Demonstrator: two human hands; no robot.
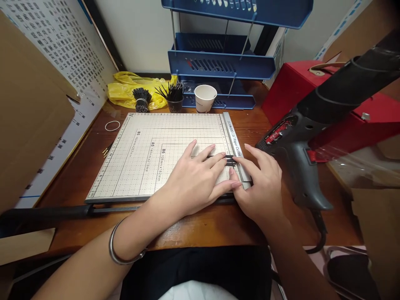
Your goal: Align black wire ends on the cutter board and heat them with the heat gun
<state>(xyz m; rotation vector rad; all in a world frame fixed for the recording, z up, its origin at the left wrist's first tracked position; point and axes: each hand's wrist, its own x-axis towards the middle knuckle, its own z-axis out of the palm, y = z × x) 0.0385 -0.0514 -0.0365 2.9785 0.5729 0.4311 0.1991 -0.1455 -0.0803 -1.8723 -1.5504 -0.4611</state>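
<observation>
A flat paper cutter with a printed grid lies on the wooden table. Several thin black pieces rest near its right side, against the metal guide strip. My left hand lies spread over the board, its fingertips on and beside the black pieces. On the other side, my right hand touches their right ends and the guide strip, with its fingers apart. The pieces are partly hidden under my left hand.
Behind the cutter stand a white paper cup, a dark cup of black pieces and a tied black bundle. A heat gun is at the right. The cutter's black handle extends along the front left.
</observation>
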